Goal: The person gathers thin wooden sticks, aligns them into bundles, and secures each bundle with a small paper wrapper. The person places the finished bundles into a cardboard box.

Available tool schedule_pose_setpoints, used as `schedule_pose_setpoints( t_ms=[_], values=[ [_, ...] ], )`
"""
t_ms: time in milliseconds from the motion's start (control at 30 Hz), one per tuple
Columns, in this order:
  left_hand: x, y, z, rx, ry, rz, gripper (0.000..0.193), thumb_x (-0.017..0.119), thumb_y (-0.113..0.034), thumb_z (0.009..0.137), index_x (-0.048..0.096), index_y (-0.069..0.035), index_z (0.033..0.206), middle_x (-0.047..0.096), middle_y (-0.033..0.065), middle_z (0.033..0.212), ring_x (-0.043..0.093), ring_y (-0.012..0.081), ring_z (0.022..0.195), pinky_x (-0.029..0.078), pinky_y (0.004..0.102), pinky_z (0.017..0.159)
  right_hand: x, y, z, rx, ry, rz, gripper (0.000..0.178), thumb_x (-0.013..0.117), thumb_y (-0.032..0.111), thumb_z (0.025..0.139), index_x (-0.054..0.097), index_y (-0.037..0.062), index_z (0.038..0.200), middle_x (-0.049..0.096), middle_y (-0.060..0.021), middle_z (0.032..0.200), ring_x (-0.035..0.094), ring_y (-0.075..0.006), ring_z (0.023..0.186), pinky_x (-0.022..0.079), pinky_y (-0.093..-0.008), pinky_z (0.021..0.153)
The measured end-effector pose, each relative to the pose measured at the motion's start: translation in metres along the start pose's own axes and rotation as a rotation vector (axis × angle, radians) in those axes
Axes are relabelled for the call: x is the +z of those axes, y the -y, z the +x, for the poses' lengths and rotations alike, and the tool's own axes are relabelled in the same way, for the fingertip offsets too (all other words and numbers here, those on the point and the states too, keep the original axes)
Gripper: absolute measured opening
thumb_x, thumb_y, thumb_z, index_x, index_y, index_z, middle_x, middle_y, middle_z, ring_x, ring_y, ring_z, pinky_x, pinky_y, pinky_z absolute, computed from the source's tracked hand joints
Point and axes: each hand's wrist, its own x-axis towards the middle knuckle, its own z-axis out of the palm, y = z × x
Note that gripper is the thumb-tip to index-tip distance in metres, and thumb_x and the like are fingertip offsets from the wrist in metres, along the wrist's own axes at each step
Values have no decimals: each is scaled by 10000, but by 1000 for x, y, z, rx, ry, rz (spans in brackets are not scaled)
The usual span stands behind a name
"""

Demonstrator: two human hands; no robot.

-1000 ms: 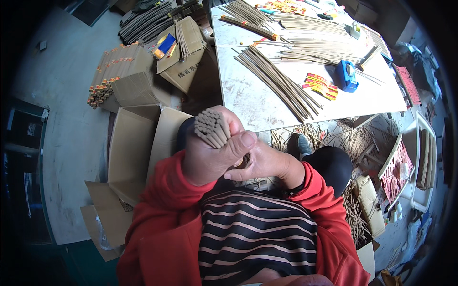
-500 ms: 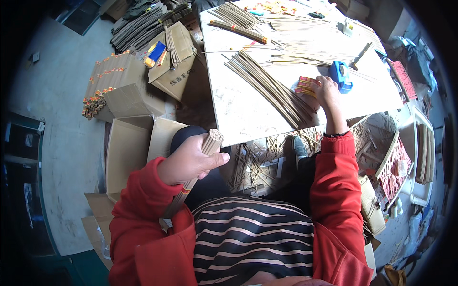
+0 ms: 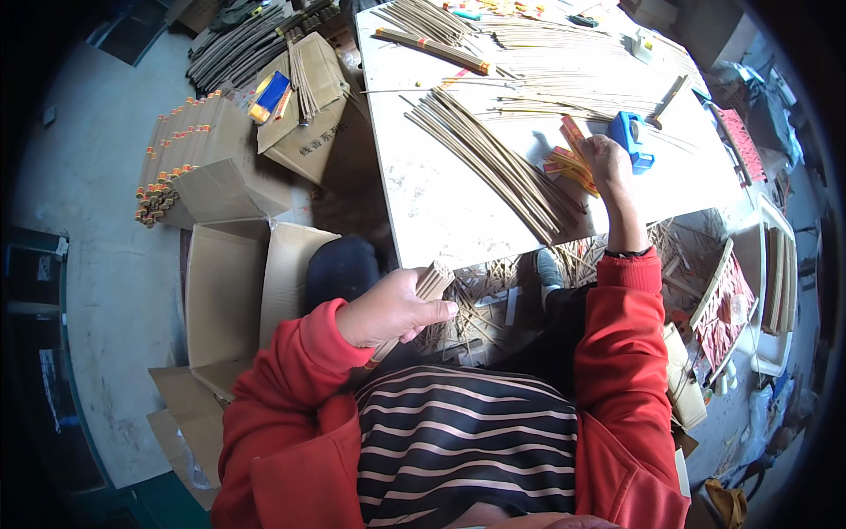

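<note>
My left hand (image 3: 388, 309) is closed around a bundle of thin brown incense sticks (image 3: 435, 279), whose ends poke out above my thumb in front of my striped top. Over the right part of the table, my right hand (image 3: 610, 166) pinches a red-and-yellow paper label (image 3: 573, 134), which stands tilted up from the fingers. More such labels (image 3: 577, 173) lie fanned out just beneath it. A blue tape dispenser (image 3: 631, 141) sits right beside that hand. Loose incense sticks (image 3: 489, 159) are spread diagonally to its left.
The white table (image 3: 419, 212) carries more sticks and a wrapped bundle (image 3: 432, 49) at the back. An open cardboard box (image 3: 225, 295) stands at my left, with stacked bundles (image 3: 183, 145) behind it. Scattered sticks (image 3: 683, 264) cover the floor beneath the table. A white tub (image 3: 775, 291) is at far right.
My right hand has lifted one label so that it tilts up from the others. My left hand with the bundle has moved right and slightly down, toward my middle.
</note>
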Motion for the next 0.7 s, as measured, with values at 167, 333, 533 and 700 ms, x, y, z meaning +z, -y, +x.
schedule_pose_setpoints(
  t_ms=[167,333,533,700],
  values=[
    [-4,2,3,8,8,21,238,652,-180,807,460,-46,771,422,-13,555,380,41,398,331,183,364,9,-5,0,-64,-82,92,169,591,236,815,637,78,852,633,-144,788,619,-298,741,476,-339,670],
    [-5,1,-1,34,13,33,245,652,-184,807,456,-39,786,422,-12,564,379,42,403,329,185,363,0,-4,1,-368,-218,-24,121,635,165,778,639,77,862,634,-94,893,612,-258,824,480,-322,737],
    [-6,1,-15,123,1,20,231,639,-171,814,464,-22,822,422,-18,584,371,31,414,324,180,371,-38,69,-53,-260,38,721,115,544,36,863,565,-15,965,596,-38,822,536,-84,734,447,-218,680],
    [-5,9,-33,185,-29,1,230,654,-161,795,505,4,854,463,-11,590,386,32,411,325,178,373,-52,156,-152,67,505,1135,86,576,65,853,563,-2,904,571,-2,731,454,-22,578,362,-154,521]
  ],
)
